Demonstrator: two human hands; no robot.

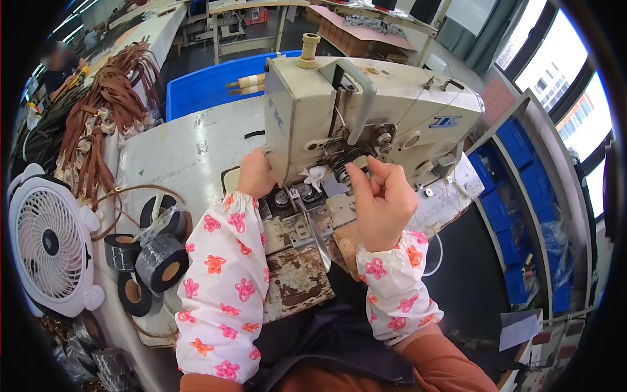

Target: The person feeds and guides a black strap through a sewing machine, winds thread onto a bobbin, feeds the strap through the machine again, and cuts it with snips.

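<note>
A cream industrial sewing machine (372, 85) stands in front of me. My right hand (385, 199) has thumb and fingertips closed on a ridged tension knob (360, 161) on its front. My left hand (257, 173) rests against the left end of the machine head, its fingers mostly hidden behind the casing. Between my hands, a scrap of white material (315, 175) sits near the needle area. Below it, a long metal lever (313, 228) slants down over the machine's worn bed (294, 277). Floral sleeve covers are on both forearms.
A white fan (49, 242) and several rolls of black tape (163, 261) are at left. Brown straps (104, 111) lie in a heap beyond them. A blue bin (196, 88) stands behind the machine, and blue trays (516, 144) fill a rack at right. Another person (59, 72) is far left.
</note>
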